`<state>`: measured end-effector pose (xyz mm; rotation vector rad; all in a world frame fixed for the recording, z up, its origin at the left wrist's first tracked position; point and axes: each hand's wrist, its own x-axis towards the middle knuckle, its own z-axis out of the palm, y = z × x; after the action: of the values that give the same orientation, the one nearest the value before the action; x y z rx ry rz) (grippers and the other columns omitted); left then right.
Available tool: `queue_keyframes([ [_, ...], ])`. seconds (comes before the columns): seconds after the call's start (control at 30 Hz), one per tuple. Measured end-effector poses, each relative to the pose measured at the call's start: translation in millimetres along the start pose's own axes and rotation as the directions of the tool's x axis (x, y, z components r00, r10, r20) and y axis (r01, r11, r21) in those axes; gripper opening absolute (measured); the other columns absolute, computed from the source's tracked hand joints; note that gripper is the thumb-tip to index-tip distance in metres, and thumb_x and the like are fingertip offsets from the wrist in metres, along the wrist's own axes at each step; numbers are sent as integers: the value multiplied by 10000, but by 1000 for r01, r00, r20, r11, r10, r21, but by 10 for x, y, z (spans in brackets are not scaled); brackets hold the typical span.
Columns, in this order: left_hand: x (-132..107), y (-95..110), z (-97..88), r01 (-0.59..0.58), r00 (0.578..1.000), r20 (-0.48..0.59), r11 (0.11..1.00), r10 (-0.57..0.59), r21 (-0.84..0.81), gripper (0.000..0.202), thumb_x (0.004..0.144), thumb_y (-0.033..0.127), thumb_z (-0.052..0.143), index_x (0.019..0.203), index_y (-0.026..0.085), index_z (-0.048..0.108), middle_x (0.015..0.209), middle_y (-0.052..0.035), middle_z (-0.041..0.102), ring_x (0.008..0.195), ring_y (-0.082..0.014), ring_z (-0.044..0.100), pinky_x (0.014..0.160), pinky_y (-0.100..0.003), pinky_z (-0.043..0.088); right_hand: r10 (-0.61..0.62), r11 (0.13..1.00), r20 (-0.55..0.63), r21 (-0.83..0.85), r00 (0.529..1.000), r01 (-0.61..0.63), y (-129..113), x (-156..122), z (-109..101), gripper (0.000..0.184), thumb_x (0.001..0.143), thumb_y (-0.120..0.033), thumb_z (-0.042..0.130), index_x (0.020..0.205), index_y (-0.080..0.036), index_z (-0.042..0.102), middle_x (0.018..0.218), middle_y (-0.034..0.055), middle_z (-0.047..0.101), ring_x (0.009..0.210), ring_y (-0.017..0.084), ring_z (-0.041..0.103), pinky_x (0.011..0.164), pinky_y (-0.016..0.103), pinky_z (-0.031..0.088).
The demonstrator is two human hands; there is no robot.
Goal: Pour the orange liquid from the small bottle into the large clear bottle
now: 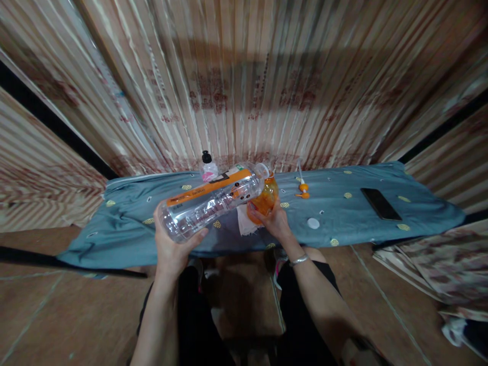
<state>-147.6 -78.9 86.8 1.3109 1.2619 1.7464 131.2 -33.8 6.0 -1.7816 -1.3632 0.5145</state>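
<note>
My left hand (171, 249) is wrapped round the base of a large clear plastic bottle (194, 216) with an orange label. The bottle is tilted, its mouth at the neck of an orange bottle (269, 195). Around the orange bottle's lower side, my right hand (275, 222) is closed. Any liquid between the two mouths is too unclear to make out. A white cloth (247, 223) lies under or beside the orange bottle. To the right rest an orange pump top (303, 189) with a thin tube and a round white cap (313, 223).
A small clear bottle with a black cap (207, 158) stands behind the large bottle. Toward the right lies a dark phone (380, 204). A blue patterned cloth (129, 223) covers the narrow table, and a striped curtain (244, 76) hangs behind it.
</note>
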Motion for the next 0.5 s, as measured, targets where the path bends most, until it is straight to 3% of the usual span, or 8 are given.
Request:
queue_keyframes([
  [0.1, 17, -8, -6, 12, 1000, -1, 1000, -12, -6, 1129, 412, 457, 1036, 1386, 215, 518, 1419, -156, 623, 1343, -384, 623, 1142, -536, 532, -3, 1000, 4, 11, 1000, 2, -9, -2, -4, 1107, 723, -511, 866, 1616, -127, 336, 1269, 188, 784, 1129, 381, 779, 944, 516, 641],
  [0.5, 19, -2, -28, 17, 999, 30, 999, -18, 35, 1093, 460, 498, 1013, 1391, 226, 508, 1428, -156, 617, 1345, -381, 623, 1115, -518, 548, 15, 1000, 5, 4, 1000, -15, -55, -26, -7, 1101, 730, -549, 862, 1608, -112, 362, 1232, 199, 795, 1070, 389, 792, 887, 491, 645],
])
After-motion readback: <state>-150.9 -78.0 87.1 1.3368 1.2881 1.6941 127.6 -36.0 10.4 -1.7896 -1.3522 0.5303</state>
